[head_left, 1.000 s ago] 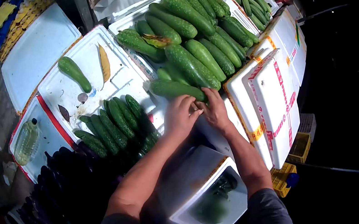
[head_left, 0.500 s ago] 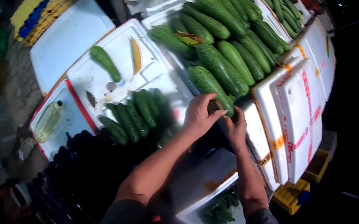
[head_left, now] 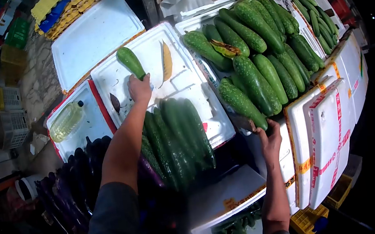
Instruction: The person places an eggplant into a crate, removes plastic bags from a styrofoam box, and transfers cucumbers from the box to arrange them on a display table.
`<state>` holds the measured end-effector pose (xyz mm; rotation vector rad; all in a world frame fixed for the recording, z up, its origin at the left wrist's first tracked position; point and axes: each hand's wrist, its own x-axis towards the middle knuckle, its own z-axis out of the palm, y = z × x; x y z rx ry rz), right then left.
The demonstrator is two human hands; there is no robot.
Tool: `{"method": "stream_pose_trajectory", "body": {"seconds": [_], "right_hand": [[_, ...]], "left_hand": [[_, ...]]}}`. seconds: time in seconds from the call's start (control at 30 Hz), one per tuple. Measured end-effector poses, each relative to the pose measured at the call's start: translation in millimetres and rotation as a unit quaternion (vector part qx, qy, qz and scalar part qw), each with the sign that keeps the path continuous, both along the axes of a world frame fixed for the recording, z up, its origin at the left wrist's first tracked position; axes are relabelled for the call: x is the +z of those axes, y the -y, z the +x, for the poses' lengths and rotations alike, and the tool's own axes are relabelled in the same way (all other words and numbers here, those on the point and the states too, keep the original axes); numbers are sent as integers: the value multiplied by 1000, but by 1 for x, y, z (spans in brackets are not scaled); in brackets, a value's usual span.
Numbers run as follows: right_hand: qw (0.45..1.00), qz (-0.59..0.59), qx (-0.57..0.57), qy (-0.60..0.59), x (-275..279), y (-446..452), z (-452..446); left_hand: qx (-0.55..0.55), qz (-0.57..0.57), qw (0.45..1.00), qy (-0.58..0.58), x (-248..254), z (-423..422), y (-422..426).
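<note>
My left hand [head_left: 139, 89] is closed round the lower end of a lone green gourd [head_left: 130, 62] on a white foam tray [head_left: 177, 42]. Beside it lie a yellow dry leaf [head_left: 166, 62] and a row of dark green cucumbers [head_left: 176, 137]. At the near edge of the gourd pile [head_left: 259, 83], my right hand [head_left: 268, 135] has its fingers on the end of a speckled gourd [head_left: 241, 101]. A curled leaf [head_left: 226, 48] rests on that pile.
Purple eggplants [head_left: 75, 185] lie at lower left, below a tray with a plastic bottle [head_left: 67, 120]. White foam boxes [head_left: 330, 140] stand at right, above yellow crates [head_left: 307, 221]. More cucumbers [head_left: 234, 229] sit in a foam box at the bottom.
My left hand has left the speckled gourd and reached left to the lone gourd. My right hand stays at the speckled gourd, which now lies along the pile's near side. The view has shifted.
</note>
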<state>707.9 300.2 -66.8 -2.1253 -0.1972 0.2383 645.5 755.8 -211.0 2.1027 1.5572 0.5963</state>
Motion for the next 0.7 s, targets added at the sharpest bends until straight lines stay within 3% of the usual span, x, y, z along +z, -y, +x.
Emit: {"method": "stream_pose_trajectory", "body": {"seconds": [0.1,0.2,0.33,0.43,0.53,0.7], "right_hand": [[994,103,-17,-24,-19,1,-3],[987,146,-44,-52,-2,-4,4],[998,60,-23,-13,27,-20,26],[985,162,-43,-32,46,-18,34],[977,209,-32,23,83,-4,48],[982,158,35,100,156,20,73]], "left_hand": [[-38,-125,991,-19,-8,6,-18],[-36,-124,990,-60,-37,11,-39],[-23,-146,988,-43,-53,6,-52],[-18,-201,979,0,-73,-7,-69],[-8,-388,909,153,-19,-16,-56],[-27,-472,820,324,32,-19,-22]]}}
